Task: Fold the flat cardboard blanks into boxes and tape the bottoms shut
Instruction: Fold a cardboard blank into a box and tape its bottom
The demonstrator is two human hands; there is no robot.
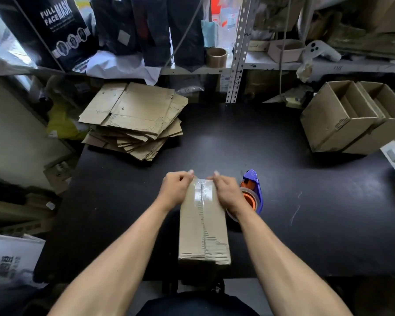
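Because clear tape [202, 190] must bond over the far edge, left hand [176, 190] and right hand [228, 192], fingers curled, press it onto the centre-frame box [203, 229], apparently upturned.

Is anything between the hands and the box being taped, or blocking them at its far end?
Nothing visible does. The left hand and right hand are already on the box at the far end of its tape strip. The tape dispenser stands beside it.

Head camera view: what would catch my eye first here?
Two bare hands, left and right, press clear tape onto the far end of a long brown cardboard box at the centre of the black table. A purple-and-orange tape dispenser stands right of it, and a stack of flat cardboard blanks lies far left.
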